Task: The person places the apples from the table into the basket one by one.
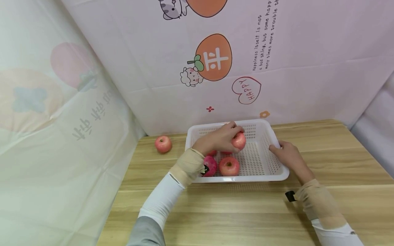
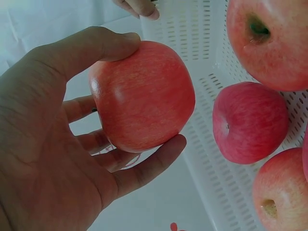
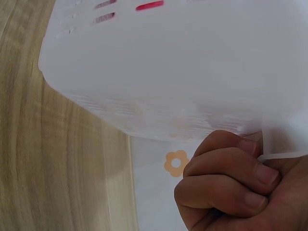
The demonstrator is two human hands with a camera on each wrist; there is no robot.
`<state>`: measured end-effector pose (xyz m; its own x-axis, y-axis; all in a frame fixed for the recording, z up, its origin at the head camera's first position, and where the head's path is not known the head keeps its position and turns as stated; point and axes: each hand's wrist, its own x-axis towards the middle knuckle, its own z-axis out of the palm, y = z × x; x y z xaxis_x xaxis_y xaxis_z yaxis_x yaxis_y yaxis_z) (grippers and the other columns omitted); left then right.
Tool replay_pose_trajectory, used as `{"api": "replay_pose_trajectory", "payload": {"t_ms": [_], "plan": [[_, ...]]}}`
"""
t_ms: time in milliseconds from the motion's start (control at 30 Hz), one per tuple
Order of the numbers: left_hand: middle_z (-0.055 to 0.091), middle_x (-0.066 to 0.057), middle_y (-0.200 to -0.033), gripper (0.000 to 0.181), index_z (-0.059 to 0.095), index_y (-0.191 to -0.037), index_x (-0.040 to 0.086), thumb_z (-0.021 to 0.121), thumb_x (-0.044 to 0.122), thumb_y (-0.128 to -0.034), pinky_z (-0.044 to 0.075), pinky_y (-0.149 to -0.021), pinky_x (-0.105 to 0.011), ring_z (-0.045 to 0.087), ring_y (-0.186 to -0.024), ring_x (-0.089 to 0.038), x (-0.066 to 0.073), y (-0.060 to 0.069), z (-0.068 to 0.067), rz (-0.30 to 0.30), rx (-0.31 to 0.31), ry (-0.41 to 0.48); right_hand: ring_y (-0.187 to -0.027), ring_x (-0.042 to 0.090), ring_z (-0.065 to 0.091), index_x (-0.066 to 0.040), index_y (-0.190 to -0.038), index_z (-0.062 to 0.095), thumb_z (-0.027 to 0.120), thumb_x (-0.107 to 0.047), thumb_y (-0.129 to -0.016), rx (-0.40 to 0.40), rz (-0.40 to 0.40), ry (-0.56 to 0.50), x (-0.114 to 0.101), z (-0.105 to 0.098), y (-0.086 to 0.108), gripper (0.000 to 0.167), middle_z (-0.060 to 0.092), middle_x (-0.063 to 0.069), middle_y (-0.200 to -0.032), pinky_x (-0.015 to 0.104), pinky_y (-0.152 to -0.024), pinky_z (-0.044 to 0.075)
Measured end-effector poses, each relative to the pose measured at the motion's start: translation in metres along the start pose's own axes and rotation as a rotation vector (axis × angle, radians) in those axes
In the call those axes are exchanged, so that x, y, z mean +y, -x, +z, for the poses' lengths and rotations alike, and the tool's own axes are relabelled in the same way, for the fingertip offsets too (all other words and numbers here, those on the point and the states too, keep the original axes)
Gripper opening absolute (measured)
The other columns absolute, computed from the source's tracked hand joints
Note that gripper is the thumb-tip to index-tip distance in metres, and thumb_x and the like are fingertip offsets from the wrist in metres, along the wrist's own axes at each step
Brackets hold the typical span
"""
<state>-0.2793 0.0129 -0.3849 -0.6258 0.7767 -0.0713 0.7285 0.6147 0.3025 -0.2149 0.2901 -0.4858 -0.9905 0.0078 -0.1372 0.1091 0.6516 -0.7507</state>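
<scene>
My left hand [image 1: 222, 137] grips a red apple [image 1: 239, 140] over the white slotted plastic basket [image 1: 237, 178]. The left wrist view shows its thumb on top of the held apple [image 2: 144, 98] and the fingers around the far side and below. Inside the basket, a pale red apple [image 1: 229, 166] sits beside a deeper pink apple [image 1: 210, 166]; more red fruit is partly hidden under the left hand. At the basket's right side, my right hand [image 1: 289, 155] holds the rim, thumb on top. Up close, the right hand's fingers [image 3: 226, 192] are curled under the edge.
One more red apple [image 1: 163, 144] rests on the wooden table [image 1: 215, 212], left of the basket. A white printed cloth [image 1: 172, 99] hangs behind the table, close to the basket's back edge. Another pale sheet [image 1: 77, 153] hangs along the left side.
</scene>
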Motion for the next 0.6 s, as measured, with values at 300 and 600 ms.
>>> {"api": "replay_pose_trajectory", "payload": {"t_ms": [300,600], "plan": [[0.051,-0.006,-0.137,0.072,0.054,-0.151,0.015,0.082,0.030,-0.0863,0.048,-0.098,-0.024,0.052,-0.118,-0.015,0.010,-0.006,0.007,0.019,-0.035,-0.031,-0.089,0.032,0.074,0.021,-0.148,0.042,0.046,-0.038,-0.109,0.003,-0.003,0.014,0.001,-0.001,0.000,0.070,0.064,0.042,-0.125,0.038,-0.069,0.062],[0.053,-0.007,-0.136,0.070,0.055,-0.150,0.015,0.081,0.032,-0.0884,0.047,-0.099,-0.023,0.055,-0.115,-0.014,0.016,-0.013,0.013,0.076,-0.070,-0.119,-0.093,0.035,0.074,0.021,-0.147,0.043,0.046,-0.039,-0.109,0.001,-0.001,0.023,0.000,-0.002,0.000,0.071,0.063,0.042,-0.127,0.039,-0.071,0.062]]}}
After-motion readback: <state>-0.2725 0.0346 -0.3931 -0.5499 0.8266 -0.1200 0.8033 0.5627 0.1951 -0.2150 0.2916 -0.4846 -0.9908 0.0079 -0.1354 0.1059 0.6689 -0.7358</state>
